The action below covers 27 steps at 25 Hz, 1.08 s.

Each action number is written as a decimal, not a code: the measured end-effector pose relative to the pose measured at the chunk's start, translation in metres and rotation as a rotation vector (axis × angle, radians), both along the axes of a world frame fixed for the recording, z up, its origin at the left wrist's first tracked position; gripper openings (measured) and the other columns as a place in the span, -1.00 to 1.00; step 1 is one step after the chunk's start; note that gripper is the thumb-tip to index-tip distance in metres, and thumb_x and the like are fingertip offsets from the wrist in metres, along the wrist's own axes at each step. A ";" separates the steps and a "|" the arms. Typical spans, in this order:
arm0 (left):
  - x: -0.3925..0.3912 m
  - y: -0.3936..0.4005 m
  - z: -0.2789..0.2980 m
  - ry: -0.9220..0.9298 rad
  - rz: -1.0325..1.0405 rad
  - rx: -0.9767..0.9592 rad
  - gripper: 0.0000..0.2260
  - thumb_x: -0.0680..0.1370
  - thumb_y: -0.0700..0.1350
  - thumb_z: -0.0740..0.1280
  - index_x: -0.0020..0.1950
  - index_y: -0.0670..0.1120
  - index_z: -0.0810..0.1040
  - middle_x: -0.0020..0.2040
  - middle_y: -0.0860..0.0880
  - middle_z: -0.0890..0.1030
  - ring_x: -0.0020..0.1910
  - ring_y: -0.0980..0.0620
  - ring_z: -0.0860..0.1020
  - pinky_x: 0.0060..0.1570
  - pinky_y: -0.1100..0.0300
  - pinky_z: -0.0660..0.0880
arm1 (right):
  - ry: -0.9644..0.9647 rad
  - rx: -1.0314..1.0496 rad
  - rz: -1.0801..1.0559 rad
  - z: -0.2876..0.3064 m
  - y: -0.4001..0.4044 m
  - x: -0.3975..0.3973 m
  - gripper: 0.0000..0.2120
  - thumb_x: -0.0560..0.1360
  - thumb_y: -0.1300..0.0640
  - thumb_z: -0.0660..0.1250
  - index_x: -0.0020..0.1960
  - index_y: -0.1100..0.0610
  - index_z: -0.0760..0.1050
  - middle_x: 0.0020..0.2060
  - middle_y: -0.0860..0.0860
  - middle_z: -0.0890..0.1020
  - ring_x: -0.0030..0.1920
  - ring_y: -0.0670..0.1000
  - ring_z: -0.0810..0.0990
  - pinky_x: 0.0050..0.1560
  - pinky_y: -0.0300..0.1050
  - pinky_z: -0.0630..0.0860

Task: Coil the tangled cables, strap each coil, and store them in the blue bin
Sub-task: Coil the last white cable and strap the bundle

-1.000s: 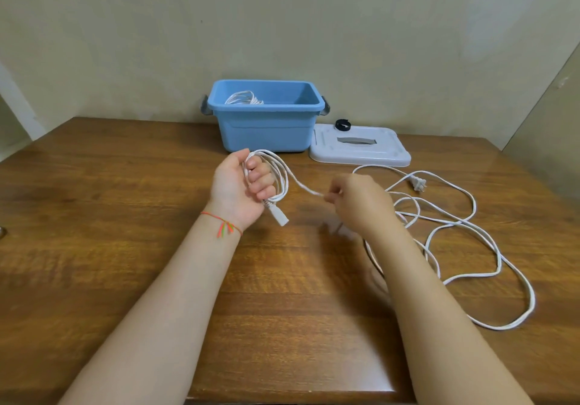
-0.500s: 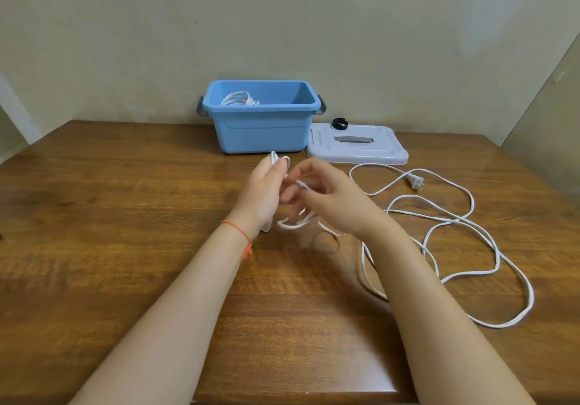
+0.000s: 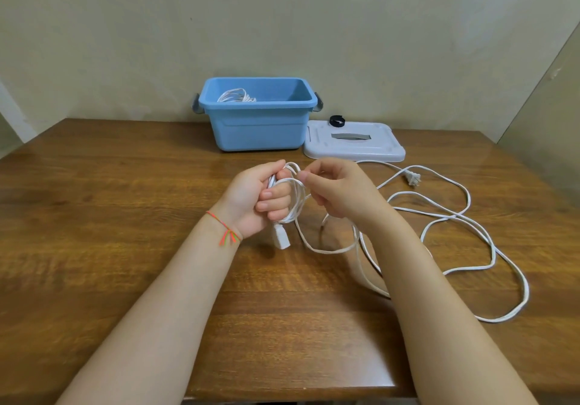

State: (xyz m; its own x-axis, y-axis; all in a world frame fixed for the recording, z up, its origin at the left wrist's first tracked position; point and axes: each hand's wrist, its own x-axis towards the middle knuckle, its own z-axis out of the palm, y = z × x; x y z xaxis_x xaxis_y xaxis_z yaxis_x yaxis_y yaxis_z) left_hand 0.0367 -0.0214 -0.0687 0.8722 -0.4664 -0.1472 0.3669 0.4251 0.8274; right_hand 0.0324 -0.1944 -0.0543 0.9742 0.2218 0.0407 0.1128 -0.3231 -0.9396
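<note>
I count two white cables: one loose cable [image 3: 439,216] running through my two hands, one coiled cable [image 3: 235,95] in the single blue bin [image 3: 257,128]. One grey lid [image 3: 354,144], one black strap [image 3: 337,120].

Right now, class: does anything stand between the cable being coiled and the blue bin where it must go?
Nothing visible does. The blue bin stands open beyond the hands; its lid lies beside it, right, and bare table separates it from the white cable.
</note>
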 end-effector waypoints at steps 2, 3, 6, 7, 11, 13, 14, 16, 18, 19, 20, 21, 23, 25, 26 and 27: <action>-0.003 0.000 0.003 0.038 -0.016 -0.024 -0.68 0.69 -0.02 0.05 -0.25 -0.06 0.32 -0.62 0.08 0.19 -0.69 0.14 0.19 -0.61 0.28 0.26 | -0.034 -0.084 -0.025 0.000 0.001 0.001 -0.80 0.55 0.05 0.39 -0.05 0.21 0.59 -0.48 -0.04 0.49 -0.53 -0.15 0.35 -0.52 -0.33 0.27; -0.005 -0.001 0.004 0.051 -0.019 -0.025 -0.67 0.69 -0.02 0.05 -0.25 -0.06 0.32 -0.62 0.07 0.20 -0.68 0.13 0.21 -0.59 0.27 0.30 | -0.045 -0.158 -0.029 0.001 0.000 0.001 -0.83 0.54 0.07 0.39 -0.06 0.20 0.58 -0.46 -0.06 0.51 -0.52 -0.18 0.36 -0.51 -0.35 0.29; -0.007 -0.007 0.003 0.076 -0.026 -0.012 -0.67 0.69 -0.02 0.05 -0.26 -0.07 0.31 -0.56 0.04 0.27 -0.64 0.10 0.27 -0.56 0.27 0.34 | -0.072 -0.395 -0.065 0.001 -0.004 0.005 -0.94 0.48 0.10 0.40 -0.12 0.05 0.53 -0.32 -0.08 0.57 -0.36 -0.12 0.50 -0.39 -0.29 0.38; -0.007 -0.008 0.001 0.085 -0.032 -0.012 -0.67 0.69 -0.02 0.06 -0.26 -0.07 0.30 -0.53 0.03 0.30 -0.62 0.10 0.29 -0.55 0.27 0.33 | -0.073 -0.445 -0.074 0.001 -0.005 0.005 -0.93 0.48 0.10 0.40 -0.13 0.02 0.51 -0.29 -0.07 0.58 -0.33 -0.09 0.51 -0.37 -0.26 0.38; -0.004 -0.008 -0.005 0.110 -0.082 -0.069 -0.73 0.64 -0.04 0.12 -0.25 -0.08 0.32 -0.40 0.00 0.34 -0.50 0.11 0.31 -0.56 0.34 0.19 | -0.006 -0.404 -0.097 -0.001 -0.005 0.006 -0.94 0.47 0.10 0.35 -0.13 0.09 0.51 -0.31 -0.03 0.54 -0.38 -0.05 0.45 -0.43 -0.26 0.37; -0.002 -0.007 -0.004 0.121 -0.084 -0.097 -0.73 0.62 -0.04 0.16 -0.25 -0.10 0.36 -0.46 0.02 0.29 -0.55 0.13 0.27 -0.60 0.34 0.16 | 0.062 -0.263 -0.111 -0.004 -0.002 0.006 -0.89 0.47 0.10 0.30 -0.11 0.15 0.52 -0.36 0.00 0.52 -0.42 -0.04 0.42 -0.41 -0.18 0.38; -0.002 -0.006 -0.004 0.114 -0.062 -0.081 -0.72 0.64 -0.04 0.15 -0.24 -0.11 0.38 -0.50 0.03 0.26 -0.59 0.14 0.26 -0.62 0.34 0.16 | 0.048 -0.248 -0.109 -0.005 0.000 0.006 -0.89 0.49 0.10 0.29 -0.10 0.15 0.52 -0.36 0.00 0.53 -0.42 -0.05 0.42 -0.40 -0.17 0.39; 0.001 -0.004 -0.004 0.094 0.030 -0.016 -0.71 0.67 -0.04 0.14 -0.20 -0.12 0.42 -0.54 0.04 0.22 -0.64 0.14 0.23 -0.66 0.32 0.18 | -0.055 -0.250 -0.090 -0.006 0.003 0.005 -0.92 0.52 0.10 0.32 -0.09 0.11 0.52 -0.36 -0.03 0.55 -0.41 -0.08 0.45 -0.38 -0.20 0.39; 0.005 -0.001 -0.006 0.074 0.140 0.052 -0.71 0.69 -0.04 0.12 -0.19 -0.12 0.41 -0.54 0.02 0.23 -0.65 0.13 0.22 -0.67 0.32 0.15 | -0.077 -0.218 -0.037 -0.002 -0.001 0.004 -0.84 0.51 -0.01 0.41 -0.03 0.06 0.53 -0.33 -0.07 0.58 -0.39 -0.13 0.50 -0.37 -0.25 0.44; 0.007 0.002 -0.006 0.058 0.197 0.098 -0.71 0.69 -0.04 0.12 -0.19 -0.11 0.40 -0.54 0.02 0.24 -0.65 0.13 0.22 -0.67 0.33 0.13 | -0.049 -0.217 0.002 0.000 -0.006 0.004 -0.79 0.49 -0.07 0.45 -0.01 0.05 0.54 -0.31 -0.08 0.60 -0.37 -0.13 0.53 -0.35 -0.25 0.49; 0.009 0.005 -0.007 0.030 0.251 0.155 -0.71 0.69 -0.05 0.11 -0.19 -0.11 0.38 -0.54 0.00 0.26 -0.66 0.12 0.21 -0.65 0.35 0.11 | -0.023 -0.220 0.038 0.002 -0.011 0.005 -0.78 0.47 -0.06 0.47 -0.01 0.06 0.56 -0.29 -0.06 0.61 -0.33 -0.13 0.56 -0.29 -0.24 0.55; 0.011 0.007 -0.007 -0.013 0.293 0.224 -0.72 0.69 -0.06 0.10 -0.19 -0.11 0.37 -0.54 -0.02 0.29 -0.66 0.11 0.22 -0.63 0.37 0.11 | -0.015 -0.212 0.058 0.003 -0.016 0.006 -0.83 0.49 0.00 0.47 -0.02 0.08 0.59 -0.27 -0.03 0.62 -0.29 -0.10 0.59 -0.22 -0.19 0.61; 0.011 0.009 -0.007 -0.125 0.319 0.401 -0.74 0.69 -0.09 0.12 -0.18 -0.12 0.38 -0.54 -0.06 0.38 -0.65 0.07 0.24 -0.57 0.36 0.12 | -0.055 -0.109 0.025 0.004 -0.021 0.007 -0.96 0.53 0.15 0.43 -0.04 0.11 0.62 -0.25 0.03 0.61 -0.28 -0.03 0.59 -0.18 -0.13 0.64; 0.007 0.004 -0.005 -0.224 0.272 0.553 -0.75 0.68 -0.09 0.15 -0.17 -0.13 0.42 -0.53 -0.08 0.42 -0.65 0.06 0.25 -0.55 0.33 0.12 | -0.081 0.039 -0.037 0.004 -0.021 0.008 -0.97 0.54 0.18 0.42 -0.06 0.10 0.64 -0.32 0.00 0.55 -0.40 -0.05 0.49 -0.35 -0.18 0.54; 0.003 0.001 -0.004 -0.264 0.227 0.587 -0.75 0.68 -0.10 0.15 -0.17 -0.14 0.42 -0.54 -0.06 0.39 -0.64 0.06 0.23 -0.56 0.32 0.12 | -0.089 0.058 -0.056 0.003 -0.020 0.008 -0.97 0.53 0.16 0.43 -0.08 0.07 0.65 -0.38 -0.05 0.52 -0.45 -0.08 0.43 -0.41 -0.21 0.46; 0.000 -0.003 -0.004 -0.291 0.182 0.607 -0.75 0.68 -0.10 0.15 -0.17 -0.14 0.43 -0.55 -0.04 0.34 -0.63 0.07 0.20 -0.55 0.30 0.12 | -0.107 0.012 -0.064 0.003 -0.020 0.009 -0.96 0.52 0.13 0.45 -0.11 0.03 0.65 -0.44 -0.11 0.49 -0.47 -0.12 0.39 -0.44 -0.26 0.39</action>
State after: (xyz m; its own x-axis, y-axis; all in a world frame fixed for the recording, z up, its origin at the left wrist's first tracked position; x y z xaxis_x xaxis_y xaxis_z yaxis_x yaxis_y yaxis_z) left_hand 0.0372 -0.0241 -0.0728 0.9723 -0.2181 -0.0839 0.0609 -0.1100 0.9921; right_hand 0.0412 -0.2141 -0.0517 0.9763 0.1581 0.1475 0.1921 -0.3213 -0.9273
